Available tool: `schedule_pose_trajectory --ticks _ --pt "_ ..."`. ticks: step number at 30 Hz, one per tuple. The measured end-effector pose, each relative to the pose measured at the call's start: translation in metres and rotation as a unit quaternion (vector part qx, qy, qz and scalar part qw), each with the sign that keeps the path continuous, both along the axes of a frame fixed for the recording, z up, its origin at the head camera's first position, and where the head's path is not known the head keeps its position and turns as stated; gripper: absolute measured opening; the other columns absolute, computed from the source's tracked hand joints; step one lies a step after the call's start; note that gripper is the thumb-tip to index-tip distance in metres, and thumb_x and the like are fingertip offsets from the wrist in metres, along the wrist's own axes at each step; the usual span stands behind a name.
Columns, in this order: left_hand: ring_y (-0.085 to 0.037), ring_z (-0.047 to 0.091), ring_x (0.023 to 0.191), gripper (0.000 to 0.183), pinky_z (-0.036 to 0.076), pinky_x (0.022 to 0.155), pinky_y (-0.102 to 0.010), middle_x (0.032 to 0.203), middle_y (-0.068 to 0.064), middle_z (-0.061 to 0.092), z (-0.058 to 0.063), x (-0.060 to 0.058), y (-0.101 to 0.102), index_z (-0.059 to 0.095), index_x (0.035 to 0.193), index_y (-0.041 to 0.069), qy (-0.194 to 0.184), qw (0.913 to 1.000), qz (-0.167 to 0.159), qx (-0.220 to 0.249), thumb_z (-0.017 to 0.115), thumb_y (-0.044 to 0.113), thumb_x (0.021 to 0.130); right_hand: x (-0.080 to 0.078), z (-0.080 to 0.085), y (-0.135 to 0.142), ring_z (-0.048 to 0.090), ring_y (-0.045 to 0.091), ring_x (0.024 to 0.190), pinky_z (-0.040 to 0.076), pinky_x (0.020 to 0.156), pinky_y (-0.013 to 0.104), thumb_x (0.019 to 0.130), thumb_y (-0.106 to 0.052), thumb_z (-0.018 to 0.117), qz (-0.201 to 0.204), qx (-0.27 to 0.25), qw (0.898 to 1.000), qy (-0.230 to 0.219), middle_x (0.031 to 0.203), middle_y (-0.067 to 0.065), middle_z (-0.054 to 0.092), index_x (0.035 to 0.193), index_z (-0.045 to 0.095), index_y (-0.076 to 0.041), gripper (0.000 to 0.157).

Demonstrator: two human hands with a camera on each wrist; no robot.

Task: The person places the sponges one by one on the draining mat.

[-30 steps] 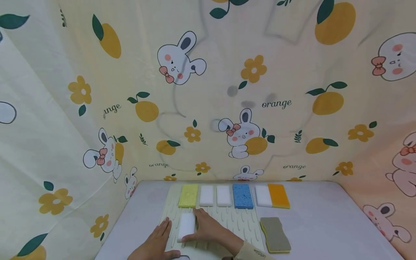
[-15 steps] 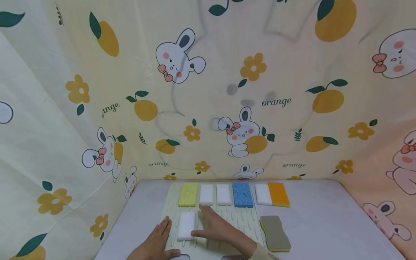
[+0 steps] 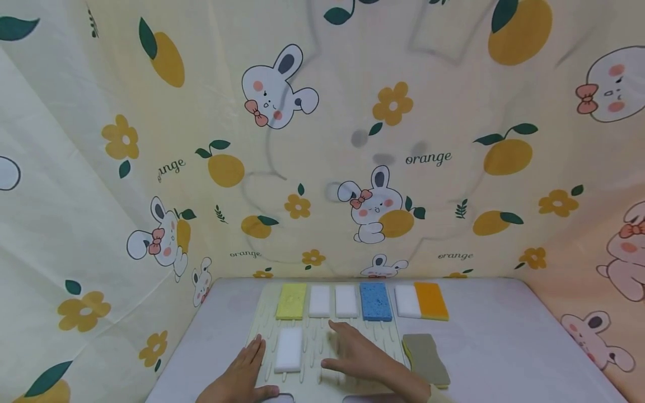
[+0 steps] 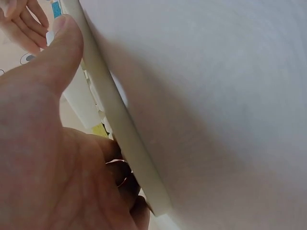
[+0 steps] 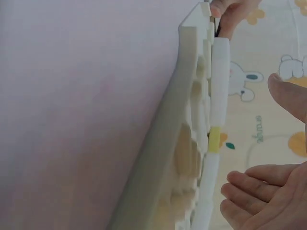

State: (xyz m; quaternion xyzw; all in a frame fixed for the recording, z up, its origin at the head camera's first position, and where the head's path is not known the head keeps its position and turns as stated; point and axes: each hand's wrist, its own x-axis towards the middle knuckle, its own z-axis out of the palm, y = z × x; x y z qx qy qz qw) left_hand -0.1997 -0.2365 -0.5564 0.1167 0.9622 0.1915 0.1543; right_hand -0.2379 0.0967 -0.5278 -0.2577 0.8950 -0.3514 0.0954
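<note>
A cream ridged board (image 3: 312,386) lies on the table, with a white sponge block (image 3: 289,350) flat on its left part. My left hand (image 3: 239,372) rests on the board's left edge, fingers stretched forward and thumb toward the front edge. My right hand (image 3: 360,355) is over the board to the right of that white block, apart from it, thumb and fingers spread and holding nothing. The right wrist view shows the same right hand (image 5: 268,196) beside the board, with a gap between thumb and fingers.
Along the board's back lie a yellow sponge (image 3: 290,301), two white blocks (image 3: 319,301) and a blue sponge (image 3: 375,301). Right of the board are another white block (image 3: 407,301), an orange sponge (image 3: 430,301) and a grey-topped yellow sponge (image 3: 427,359). A printed curtain (image 3: 322,112) stands behind.
My right hand has let go of the white sponge block and moved right, away from it. The block stays where it was. My left hand has kept its place on the board.
</note>
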Motion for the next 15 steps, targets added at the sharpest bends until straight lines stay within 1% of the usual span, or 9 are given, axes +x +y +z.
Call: schedule_pose_trajectory --ticks 4,11,15 --pt "-0.046 0.019 0.162 0.122 0.019 0.129 -0.065 0.175 -0.027 0.02 0.002 0.0 0.001 0.027 0.165 -0.009 -0.001 1.0 0.002 0.003 0.081 0.066 0.085 0.005 0.005 0.016 0.044 0.046 0.15 0.041 0.116 0.071 0.092 -0.053 0.084 -0.003 -0.012 1.0 0.011 0.163 0.022 0.046 0.163 0.043 -0.005 0.095" --pt "-0.045 0.019 0.162 0.123 0.018 0.129 -0.066 0.176 -0.025 0.02 0.004 0.0 0.003 0.028 0.165 -0.007 -0.014 0.9998 0.016 0.001 0.082 0.067 0.083 0.012 0.012 0.045 0.043 0.048 0.15 0.041 0.114 0.074 0.091 -0.053 0.084 -0.042 -0.013 0.999 0.01 0.165 0.021 0.045 0.164 0.043 -0.012 0.094" --pt "-0.045 0.019 0.162 0.123 0.019 0.129 -0.066 0.176 -0.025 0.02 0.004 0.001 0.004 0.028 0.165 -0.007 -0.015 0.9997 0.018 0.001 0.082 0.067 0.083 0.013 0.013 0.06 0.043 0.048 0.149 0.04 0.114 0.075 0.09 -0.054 0.085 -0.067 -0.01 0.998 0.007 0.165 0.021 0.045 0.164 0.044 -0.011 0.095"
